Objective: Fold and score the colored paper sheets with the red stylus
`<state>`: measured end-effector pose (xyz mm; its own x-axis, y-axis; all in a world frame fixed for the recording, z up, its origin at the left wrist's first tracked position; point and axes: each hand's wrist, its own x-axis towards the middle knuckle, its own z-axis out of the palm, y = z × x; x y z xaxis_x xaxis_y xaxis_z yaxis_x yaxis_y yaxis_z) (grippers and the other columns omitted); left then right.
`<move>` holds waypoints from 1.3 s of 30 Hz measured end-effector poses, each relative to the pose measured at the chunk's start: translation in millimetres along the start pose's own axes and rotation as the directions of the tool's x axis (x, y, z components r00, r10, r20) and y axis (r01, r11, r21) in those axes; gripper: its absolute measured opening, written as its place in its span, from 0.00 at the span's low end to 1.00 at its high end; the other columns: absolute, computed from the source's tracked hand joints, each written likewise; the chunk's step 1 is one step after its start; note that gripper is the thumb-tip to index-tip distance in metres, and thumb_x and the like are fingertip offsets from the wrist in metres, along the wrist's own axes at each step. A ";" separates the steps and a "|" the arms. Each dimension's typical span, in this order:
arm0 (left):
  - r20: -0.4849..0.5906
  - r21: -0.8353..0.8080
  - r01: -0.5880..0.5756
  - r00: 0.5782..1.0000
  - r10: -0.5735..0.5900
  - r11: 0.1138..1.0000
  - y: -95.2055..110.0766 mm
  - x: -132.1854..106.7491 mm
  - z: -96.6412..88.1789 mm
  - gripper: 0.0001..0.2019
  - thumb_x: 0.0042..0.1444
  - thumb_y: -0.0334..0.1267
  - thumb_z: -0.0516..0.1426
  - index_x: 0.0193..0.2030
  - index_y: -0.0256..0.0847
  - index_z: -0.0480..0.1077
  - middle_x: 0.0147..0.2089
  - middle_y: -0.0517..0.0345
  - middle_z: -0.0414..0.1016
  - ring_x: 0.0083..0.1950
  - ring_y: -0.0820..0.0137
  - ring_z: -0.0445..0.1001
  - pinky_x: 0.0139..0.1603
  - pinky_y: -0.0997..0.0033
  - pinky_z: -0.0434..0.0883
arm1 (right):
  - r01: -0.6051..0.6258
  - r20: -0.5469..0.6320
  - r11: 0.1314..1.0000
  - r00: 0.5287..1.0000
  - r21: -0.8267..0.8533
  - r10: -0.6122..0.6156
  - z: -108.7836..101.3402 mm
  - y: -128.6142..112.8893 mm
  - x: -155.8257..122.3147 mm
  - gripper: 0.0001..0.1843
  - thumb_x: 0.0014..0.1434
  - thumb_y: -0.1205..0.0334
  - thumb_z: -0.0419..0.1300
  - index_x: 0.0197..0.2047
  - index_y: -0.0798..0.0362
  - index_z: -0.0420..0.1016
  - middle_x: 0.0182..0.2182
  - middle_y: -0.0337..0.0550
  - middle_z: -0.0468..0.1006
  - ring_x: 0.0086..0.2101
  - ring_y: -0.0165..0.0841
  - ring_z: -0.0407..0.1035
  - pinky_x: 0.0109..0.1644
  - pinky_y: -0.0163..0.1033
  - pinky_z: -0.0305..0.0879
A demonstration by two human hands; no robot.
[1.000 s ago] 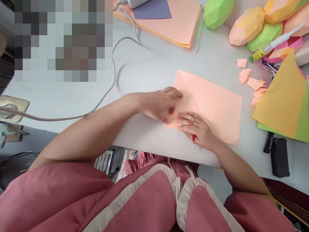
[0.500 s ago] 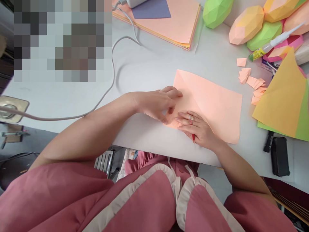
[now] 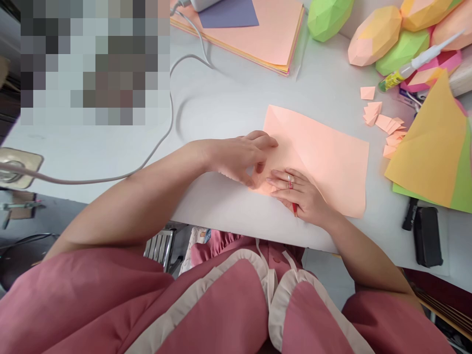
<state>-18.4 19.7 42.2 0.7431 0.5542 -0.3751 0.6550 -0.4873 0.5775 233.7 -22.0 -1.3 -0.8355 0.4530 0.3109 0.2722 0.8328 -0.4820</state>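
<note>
A peach paper sheet [image 3: 332, 162] lies on the white desk, with a diagonal crease and its left part under both hands. My left hand [image 3: 245, 155] rests at the sheet's left edge, fingers apart and bent, thumb and fingertips touching the paper. Close to it, my right hand [image 3: 298, 194] lies over the sheet's near edge with fingers stretched left. A thin red stick [image 3: 294, 209], perhaps a pen or tool handle, is tucked in the right hand; its tip is hidden. There is a ring on one right finger.
Small folded peach pieces [image 3: 385, 124] lie right of the sheet, beside yellow and green sheets [image 3: 424, 152]. A glue tube [image 3: 398, 76] and faceted paper shapes [image 3: 374, 37] sit behind. A paper stack [image 3: 258, 44] is at the back; a cable [image 3: 162, 142] crosses left. A black case [image 3: 427, 236] lies front right.
Both hands and the sheet keep their places relative to each other. Only the view has shifted very slightly.
</note>
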 end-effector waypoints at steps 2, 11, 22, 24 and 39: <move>0.004 0.001 0.000 1.000 0.000 1.000 -0.1 0.0 -0.1 0.17 0.47 0.48 0.55 0.38 0.40 0.72 0.73 0.59 0.41 0.72 0.54 0.35 0.70 0.59 0.48 | -0.002 0.000 1.000 1.000 0.000 0.002 -0.4 -0.3 0.2 0.16 0.62 0.75 0.54 0.48 0.47 0.73 0.54 0.43 0.77 0.60 0.37 0.64 0.64 0.54 0.62; -0.008 0.024 -0.009 1.000 0.009 1.000 -1.6 0.7 0.6 0.17 0.46 0.49 0.55 0.38 0.41 0.72 0.73 0.59 0.42 0.73 0.55 0.36 0.70 0.60 0.49 | 0.006 -0.004 1.000 1.000 -0.004 -0.006 -2.4 -1.8 3.1 0.15 0.62 0.74 0.54 0.48 0.47 0.73 0.53 0.44 0.77 0.59 0.37 0.65 0.63 0.53 0.63; -0.019 -0.011 -0.003 1.000 0.003 1.000 -2.5 1.5 2.1 0.15 0.45 0.48 0.56 0.36 0.42 0.72 0.72 0.61 0.43 0.72 0.54 0.37 0.71 0.59 0.47 | 0.005 -0.018 1.000 1.000 0.001 -0.005 -1.0 -0.6 2.3 0.14 0.62 0.73 0.56 0.47 0.48 0.73 0.52 0.45 0.78 0.59 0.37 0.66 0.63 0.53 0.63; -0.024 -0.027 -0.011 1.000 0.011 1.000 -3.2 1.5 2.8 0.14 0.45 0.47 0.56 0.35 0.41 0.72 0.72 0.61 0.43 0.72 0.54 0.36 0.71 0.58 0.47 | -0.003 -0.012 1.000 1.000 0.006 0.003 -1.1 0.1 1.8 0.14 0.63 0.73 0.55 0.47 0.46 0.73 0.53 0.43 0.77 0.59 0.37 0.66 0.63 0.53 0.62; -0.017 -0.026 0.004 1.000 -0.004 1.000 -0.2 1.3 1.8 0.10 0.49 0.43 0.54 0.33 0.40 0.70 0.72 0.59 0.42 0.72 0.55 0.37 0.70 0.58 0.48 | 0.006 -0.017 1.000 1.000 0.010 -0.006 -1.5 -0.1 2.8 0.14 0.63 0.72 0.55 0.46 0.46 0.74 0.52 0.41 0.78 0.59 0.36 0.66 0.63 0.53 0.63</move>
<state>-17.3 19.3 40.3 0.7381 0.5673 -0.3653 0.6538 -0.4676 0.5949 232.1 -20.4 0.8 -0.8291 0.4533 0.3272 0.2623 0.8322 -0.4885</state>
